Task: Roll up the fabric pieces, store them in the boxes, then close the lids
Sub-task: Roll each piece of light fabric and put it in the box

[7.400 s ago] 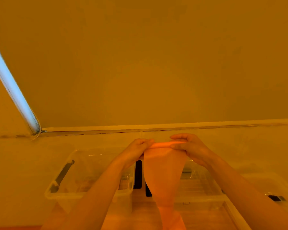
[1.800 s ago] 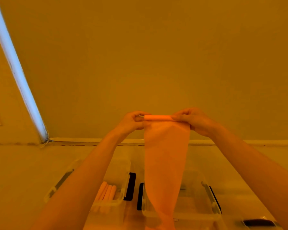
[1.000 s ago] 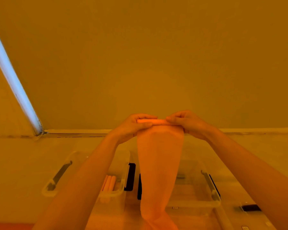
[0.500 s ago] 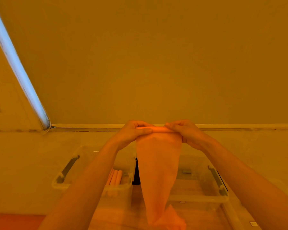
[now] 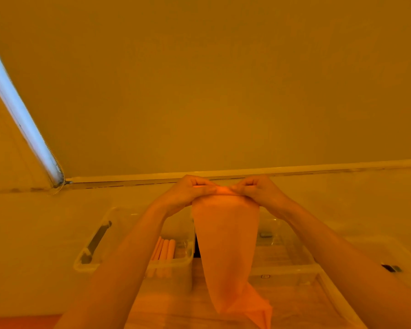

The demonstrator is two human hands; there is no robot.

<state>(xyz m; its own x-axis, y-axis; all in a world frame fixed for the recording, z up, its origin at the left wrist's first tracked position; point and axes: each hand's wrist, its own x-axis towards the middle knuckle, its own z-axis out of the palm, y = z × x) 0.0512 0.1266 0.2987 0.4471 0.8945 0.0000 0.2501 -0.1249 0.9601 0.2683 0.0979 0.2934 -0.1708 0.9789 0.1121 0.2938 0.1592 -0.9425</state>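
- At the bottom edge of the frame, right of centre, the loose lower end of the orange fabric piece (image 5: 226, 245) hangs crumpled, low over the wood-grain counter (image 5: 294, 305).
- A clear lid (image 5: 337, 295) lies flat on the counter in the lower right of the frame.
- Two bare forearms rise from the lower corners toward the middle of the frame.
- Just left of centre stands the left clear box (image 5: 176, 264), lid off, with a dark handle clip on its left end; several rolled fabric pieces (image 5: 164, 250) lie side by side inside it near its right wall.
- Just beside it, to the right, stands the right clear box (image 5: 290, 264), also uncovered and partly hidden behind the hanging cloth.
- Above the boxes, mid-frame, the fabric piece hangs as a long strip that narrows downward; its top edge is wound into a thin roll held level in the air.
- The left hand (image 5: 188, 193) pinches the left end of that roll, its fingers curled over the top.
- The right hand (image 5: 259, 193) pinches the right end the same way, its fingertips nearly meeting those of the left.
- Behind the hands a pale ledge runs across the frame below a plain wall (image 5: 223, 91).
- In the upper left a bluish-white bar (image 5: 22, 119) slants down to the ledge.
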